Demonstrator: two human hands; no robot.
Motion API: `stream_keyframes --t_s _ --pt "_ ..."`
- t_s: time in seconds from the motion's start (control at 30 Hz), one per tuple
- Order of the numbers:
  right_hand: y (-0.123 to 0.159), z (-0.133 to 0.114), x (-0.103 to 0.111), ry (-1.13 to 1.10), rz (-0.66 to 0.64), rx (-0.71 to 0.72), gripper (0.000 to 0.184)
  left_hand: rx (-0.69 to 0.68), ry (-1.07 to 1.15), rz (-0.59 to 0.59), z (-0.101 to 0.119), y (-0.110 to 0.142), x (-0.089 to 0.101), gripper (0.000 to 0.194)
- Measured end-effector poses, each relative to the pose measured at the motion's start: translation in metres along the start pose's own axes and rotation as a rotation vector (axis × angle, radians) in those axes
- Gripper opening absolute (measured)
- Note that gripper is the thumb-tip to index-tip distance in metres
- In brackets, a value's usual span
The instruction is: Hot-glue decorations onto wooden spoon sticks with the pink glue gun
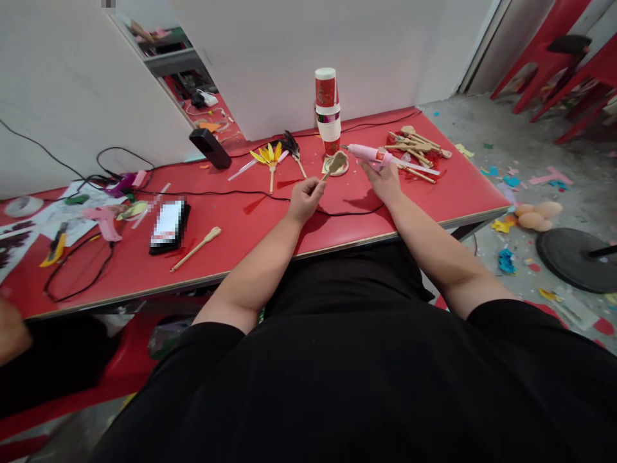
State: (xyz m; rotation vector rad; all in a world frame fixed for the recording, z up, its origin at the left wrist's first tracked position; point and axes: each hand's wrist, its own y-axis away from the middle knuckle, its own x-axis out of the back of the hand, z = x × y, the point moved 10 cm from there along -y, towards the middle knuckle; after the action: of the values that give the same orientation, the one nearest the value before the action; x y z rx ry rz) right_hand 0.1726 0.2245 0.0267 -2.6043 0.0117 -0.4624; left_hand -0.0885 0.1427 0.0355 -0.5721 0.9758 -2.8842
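Note:
My left hand (pixel 304 200) is closed round the stick of a tan, paddle-shaped piece (pixel 336 163), its broad end raised toward the middle. In my right hand (pixel 382 180) is a pink hot glue gun (pixel 367 153), nozzle pointing left at the broad end; a pale glue stick (pixel 418 168) juts from its back. Whether nozzle and piece touch, I cannot tell. Behind them, stacked paper cups (pixel 330 130) stand upright beside a small round pad (pixel 342 168). A yellow-petalled stick (pixel 270 158) and a black-feathered stick (pixel 295 152) lie to the left.
More tan sticks (pixel 415 149) are piled at the right of the red table (pixel 250 241). A phone (pixel 169 222), a lone tan stick (pixel 198 247), another pink glue gun (pixel 104 222) and a yellow cutter (pixel 56 245) lie leftward. Black cable (pixel 231 192) crosses the tabletop. Another person's arm (pixel 12 331) shows at far left.

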Motion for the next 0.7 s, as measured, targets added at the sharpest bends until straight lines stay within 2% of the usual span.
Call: stream_keyframes --t_s 0.13,0.33,0.5,0.7 --pt "0.010 -0.021 0.003 -0.046 0.029 0.070 0.042 0.034 0.124 0.081 -0.012 -0.001 0.009 0.074" --pt "0.016 -0.024 0.001 -0.129 -0.025 0.015 0.049 0.060 0.198 0.080 -0.020 -0.001 0.007 0.069" --pt "0.019 -0.035 0.005 -0.017 0.025 0.069 0.047 0.080 0.252 0.046 -0.021 0.000 0.001 0.068" --pt "0.018 -0.040 0.007 0.056 0.076 0.124 0.054 0.065 0.242 0.030 -0.019 0.001 0.000 0.066"
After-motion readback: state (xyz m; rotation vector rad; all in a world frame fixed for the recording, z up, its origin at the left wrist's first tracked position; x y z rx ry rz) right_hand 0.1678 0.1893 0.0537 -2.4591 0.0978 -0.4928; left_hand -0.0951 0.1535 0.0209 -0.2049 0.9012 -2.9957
